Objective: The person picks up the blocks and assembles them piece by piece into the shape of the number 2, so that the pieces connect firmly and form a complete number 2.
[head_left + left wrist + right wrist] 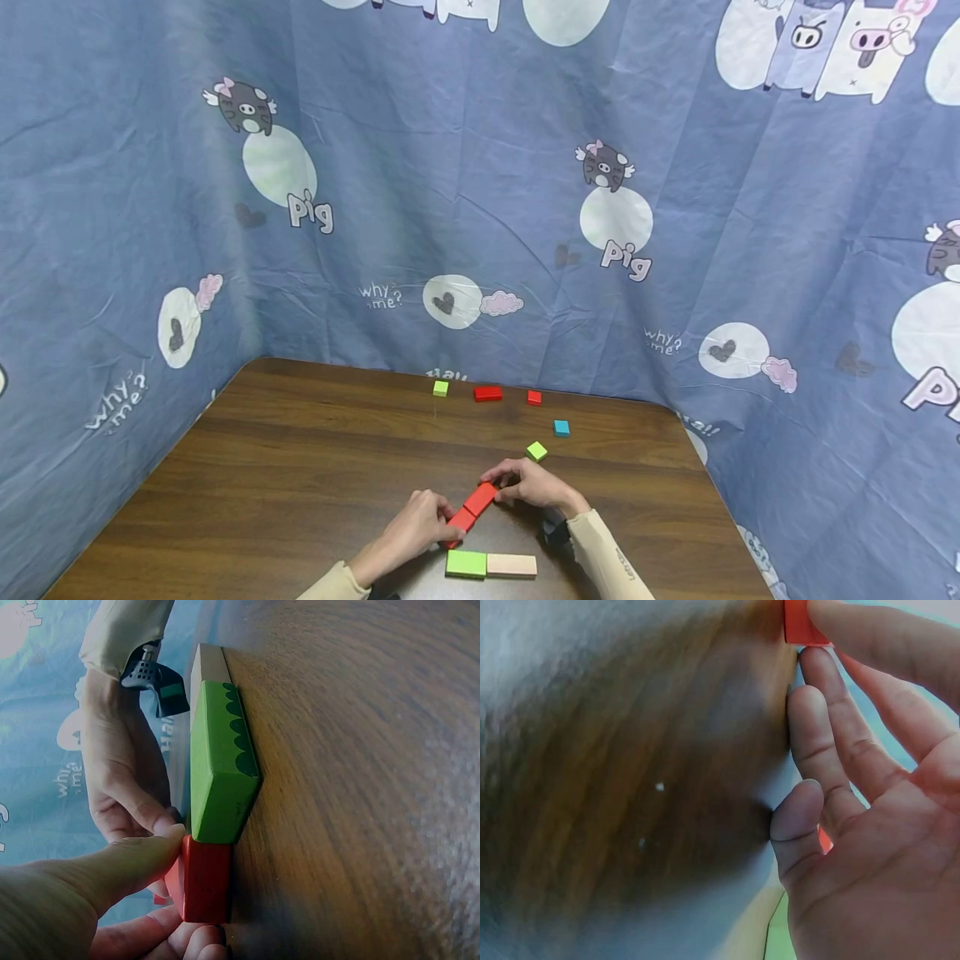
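Two red blocks lie end to end in a slanted line on the table. My left hand [416, 523] pinches the nearer red block [461, 522], thumb on one side and fingers on the other. At the far end, my right hand [534, 485] holds the farther red block [481, 498] between thumb and fingers; in the right wrist view only an end of that red block [799, 626] shows under the thumb. Just in front of them, a green block [466, 564] and a beige block [512, 566] lie end to end. Dark scallops mark the green block [214, 765] in the left wrist view.
Beyond the right hand are a small lime block [536, 451] and a blue block [562, 428]. Along the back edge stand another lime block [441, 388], a red oblong block [487, 394] and a small red block [534, 398]. A blue patterned cloth [450, 208] hangs behind the wooden table [300, 450].
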`<state>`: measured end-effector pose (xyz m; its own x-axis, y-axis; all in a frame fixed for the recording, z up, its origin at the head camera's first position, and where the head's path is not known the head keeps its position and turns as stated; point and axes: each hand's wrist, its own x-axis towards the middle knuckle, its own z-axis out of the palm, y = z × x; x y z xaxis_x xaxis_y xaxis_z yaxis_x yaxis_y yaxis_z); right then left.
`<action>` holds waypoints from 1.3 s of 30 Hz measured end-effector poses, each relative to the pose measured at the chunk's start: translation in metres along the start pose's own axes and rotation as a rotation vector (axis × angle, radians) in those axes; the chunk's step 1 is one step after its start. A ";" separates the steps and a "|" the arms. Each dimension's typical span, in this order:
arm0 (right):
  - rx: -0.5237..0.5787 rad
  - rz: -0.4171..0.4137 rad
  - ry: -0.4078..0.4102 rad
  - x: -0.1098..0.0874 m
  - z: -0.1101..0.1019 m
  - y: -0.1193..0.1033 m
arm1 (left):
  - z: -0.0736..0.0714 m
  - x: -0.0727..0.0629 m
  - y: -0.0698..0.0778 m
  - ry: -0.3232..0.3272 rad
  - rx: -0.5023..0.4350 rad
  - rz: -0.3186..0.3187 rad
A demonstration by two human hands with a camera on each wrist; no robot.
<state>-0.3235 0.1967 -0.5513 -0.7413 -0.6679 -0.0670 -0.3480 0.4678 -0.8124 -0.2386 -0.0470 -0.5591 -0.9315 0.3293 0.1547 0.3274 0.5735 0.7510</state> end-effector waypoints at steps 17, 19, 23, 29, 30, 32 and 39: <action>0.033 0.002 -0.010 -0.001 0.003 0.000 | 0.000 -0.001 0.000 0.005 0.020 -0.005; 0.042 0.001 -0.012 -0.001 0.002 0.001 | 0.000 -0.001 0.000 0.007 0.022 0.000; 0.050 -0.003 -0.004 -0.001 0.002 0.001 | -0.001 -0.001 0.000 0.003 0.016 -0.002; 0.102 -0.018 0.000 -0.002 0.002 0.003 | 0.000 -0.002 0.002 -0.001 0.017 -0.015; 0.113 -0.022 0.001 -0.002 0.002 0.004 | 0.000 -0.002 0.002 0.000 0.019 -0.017; 0.131 -0.032 0.004 -0.003 0.001 0.005 | 0.000 -0.002 0.002 0.001 0.022 -0.019; 0.188 -0.053 0.040 -0.005 -0.001 0.009 | -0.002 -0.001 0.002 -0.001 0.012 -0.013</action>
<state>-0.3231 0.2050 -0.5577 -0.7483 -0.6634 -0.0009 -0.2766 0.3133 -0.9085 -0.2370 -0.0475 -0.5568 -0.9356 0.3224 0.1439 0.3168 0.5864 0.7455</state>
